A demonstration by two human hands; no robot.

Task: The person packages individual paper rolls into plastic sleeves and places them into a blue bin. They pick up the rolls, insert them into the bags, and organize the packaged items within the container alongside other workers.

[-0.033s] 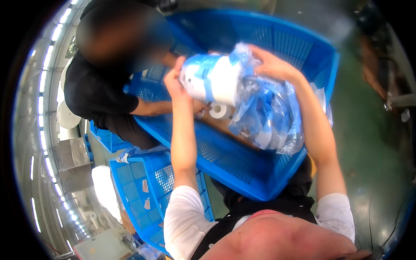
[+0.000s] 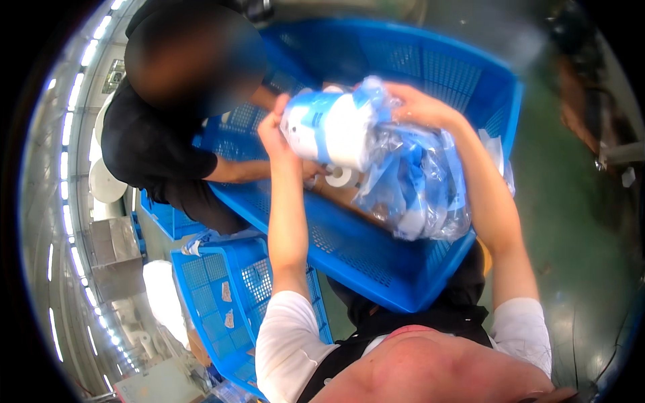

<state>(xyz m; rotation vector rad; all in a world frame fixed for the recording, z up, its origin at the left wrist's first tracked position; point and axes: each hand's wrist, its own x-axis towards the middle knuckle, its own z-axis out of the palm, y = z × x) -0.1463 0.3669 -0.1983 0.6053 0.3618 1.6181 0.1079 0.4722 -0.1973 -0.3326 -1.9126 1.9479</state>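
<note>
Over the big blue crate, a white paper roll in a blue-and-white plastic bag [image 2: 326,127] lies sideways between my hands. My left hand [image 2: 274,133] is closed on its left end. At the bag's gathered right end, my right hand [image 2: 423,107] grips the loose plastic, its fingertips partly hidden. Crumpled clear-and-blue plastic bags [image 2: 426,185] hang below my right wrist; what holds them up is hidden. Beneath the wrapped roll sits a bare white paper roll [image 2: 342,177] with an open core, touched by a co-worker's hand [image 2: 312,169].
The large blue perforated crate [image 2: 349,258] stands before me. A person in black [image 2: 151,134] leans over it from the left. Another blue crate [image 2: 205,289] is at lower left, with a smaller blue crate [image 2: 168,218] behind. Green floor [image 2: 564,235] lies to the right.
The wrapped roll and my right hand have shifted slightly downward. The co-worker's hand has moved a little right, onto the bare roll's core.
</note>
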